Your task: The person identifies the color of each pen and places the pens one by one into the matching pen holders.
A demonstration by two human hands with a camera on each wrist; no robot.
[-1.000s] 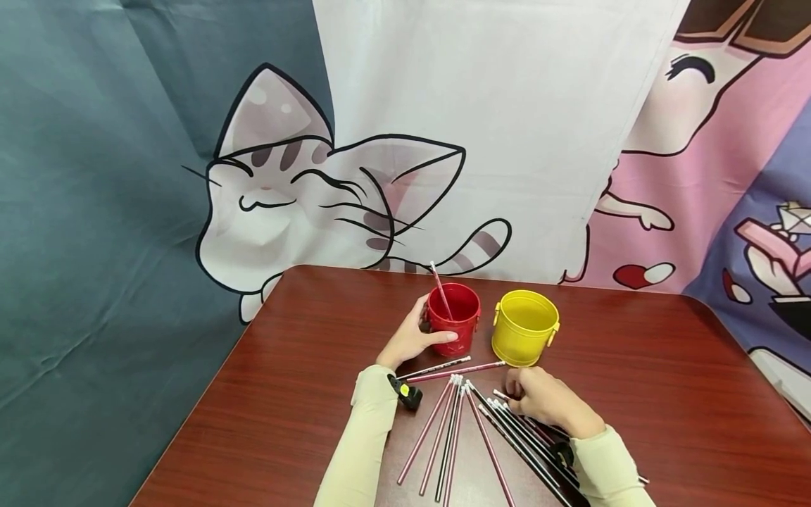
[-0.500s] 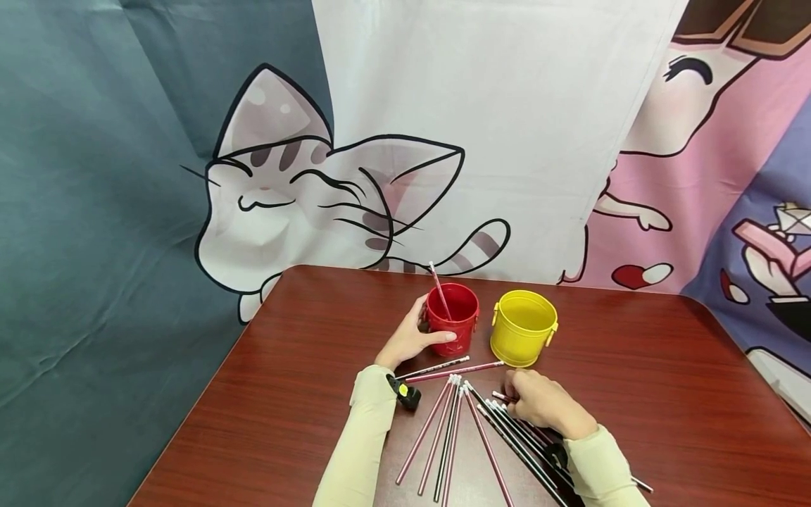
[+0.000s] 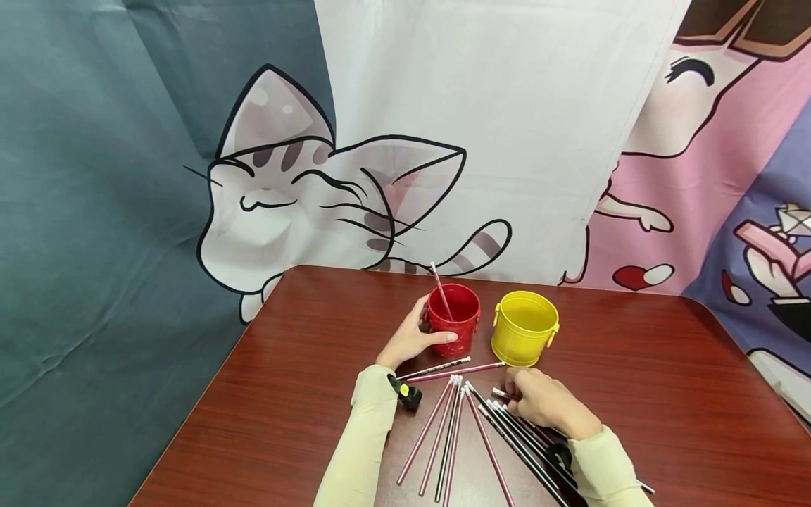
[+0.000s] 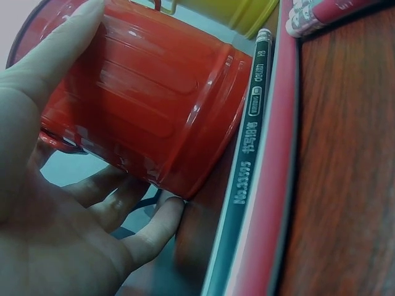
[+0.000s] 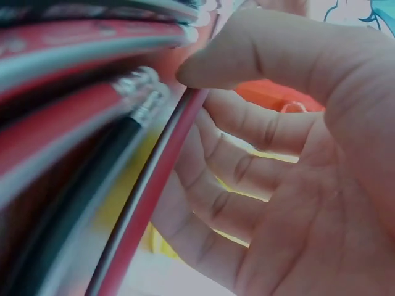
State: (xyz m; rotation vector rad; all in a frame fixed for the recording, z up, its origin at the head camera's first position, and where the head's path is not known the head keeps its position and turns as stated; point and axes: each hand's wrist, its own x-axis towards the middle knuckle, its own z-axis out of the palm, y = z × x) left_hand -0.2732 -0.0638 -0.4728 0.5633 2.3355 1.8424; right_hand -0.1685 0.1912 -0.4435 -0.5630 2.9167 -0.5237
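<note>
My left hand [image 3: 408, 343] holds a small red bucket [image 3: 464, 336] by its side, with the thumb [image 4: 58, 46] across the front and the other fingers around the far side and low by the base. One red pencil [image 3: 441, 292] leans inside that bucket, white end up. Over the pencil pile, my right hand [image 3: 550, 403] pinches a red pencil [image 5: 151, 191] between thumb and index finger; its white end pokes out past the fingers in the head view. Just behind this hand stands a yellow bucket [image 3: 518, 345].
A black pencil [image 4: 250, 129] and a pink one [image 4: 274, 160] lie in front of the red bucket. Several more red and black pencils [image 3: 484, 443] fan out over the brown table [image 3: 285, 422]. A printed cat curtain [image 3: 405, 197] hangs behind the table's far edge.
The right hand has shifted very slightly, and the far end of its pencil now sticks out a little further beyond the sleeve. My left hand and both buckets stay in place.
</note>
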